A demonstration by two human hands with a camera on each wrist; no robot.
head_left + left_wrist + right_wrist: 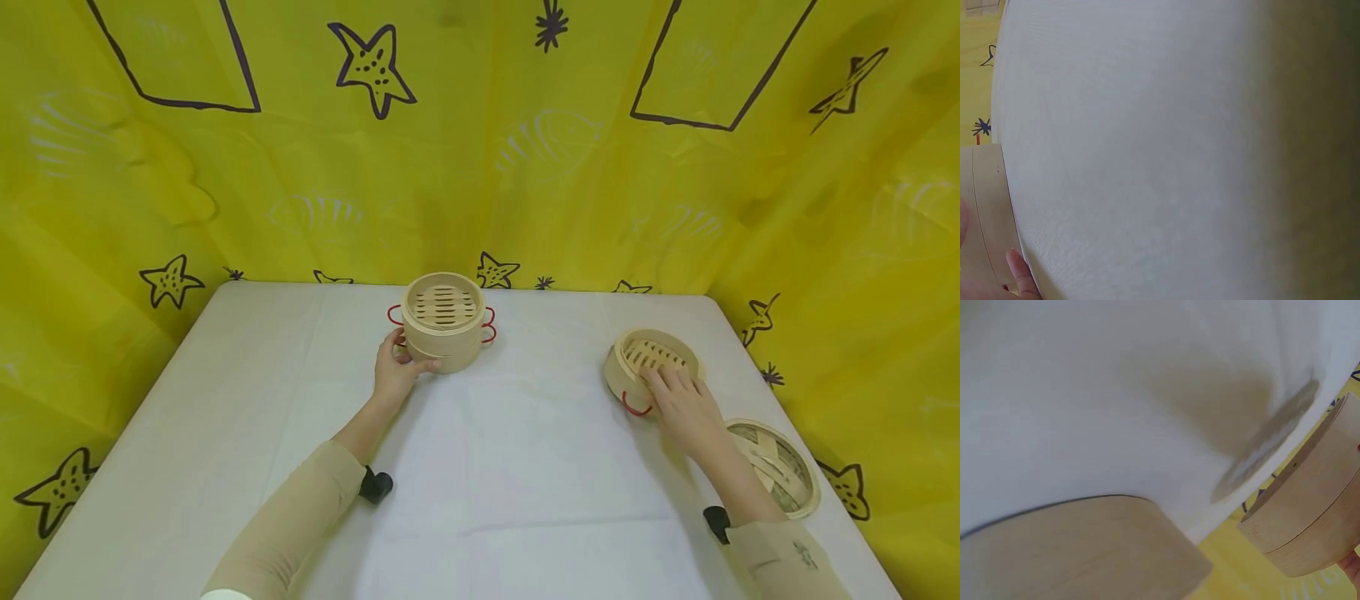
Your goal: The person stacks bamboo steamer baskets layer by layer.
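Observation:
Two stacked bamboo steamer baskets [444,346] with red loop handles stand at the back middle. My left hand [393,373] grips their near left side, thumb across the front; in the left wrist view, its fingers [1020,272] touch the pale stack [994,212]. Further right, my right hand [688,410] holds a single slatted basket [621,377] by its near rim, fingers over the edge and thumb hidden. In the right wrist view this basket [1079,550] fills the lower left, and the stack [1310,512] shows at the right edge.
A round woven bamboo lid [804,479] lies near the table's right edge, beneath my right forearm. White cloth covers the table [487,467]. Yellow patterned curtains [450,167] hang behind and at both sides. A shadow with light slots falls on the cloth in the right wrist view.

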